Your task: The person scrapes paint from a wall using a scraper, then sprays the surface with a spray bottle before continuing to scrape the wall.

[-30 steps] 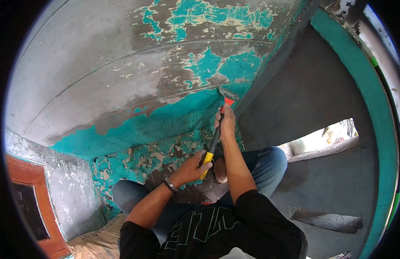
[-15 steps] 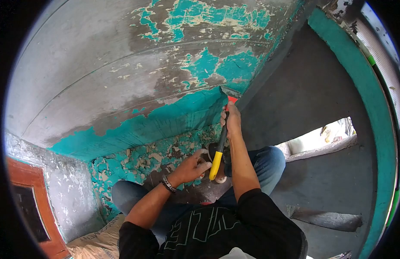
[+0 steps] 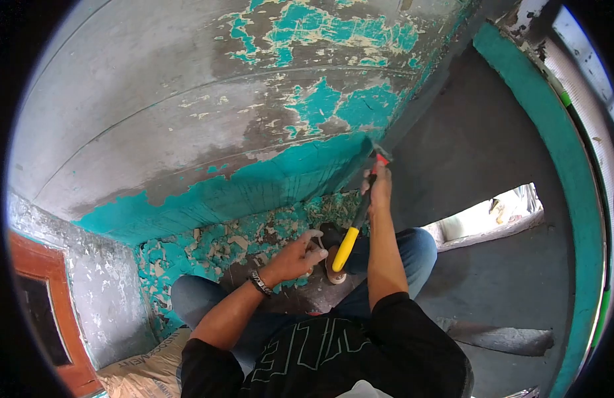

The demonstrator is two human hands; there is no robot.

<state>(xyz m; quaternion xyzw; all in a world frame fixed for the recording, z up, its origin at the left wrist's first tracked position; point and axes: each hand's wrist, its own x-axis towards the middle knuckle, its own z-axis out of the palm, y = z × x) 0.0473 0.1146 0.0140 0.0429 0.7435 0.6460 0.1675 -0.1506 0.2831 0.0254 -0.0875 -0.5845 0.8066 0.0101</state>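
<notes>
Patchy teal wall [image 3: 267, 179]; scraper blade [image 3: 381, 152] blurred, right hand [image 3: 380, 188] partly hiding handle [image 3: 347, 247].

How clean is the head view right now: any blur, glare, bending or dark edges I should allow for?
Head view: scraper head smeared, likely by motion; opening in the dark panel washed out by bright light; wall seams bowed as by a wide lens; black vignette at both sides; paint flakes fairly legible.
</notes>
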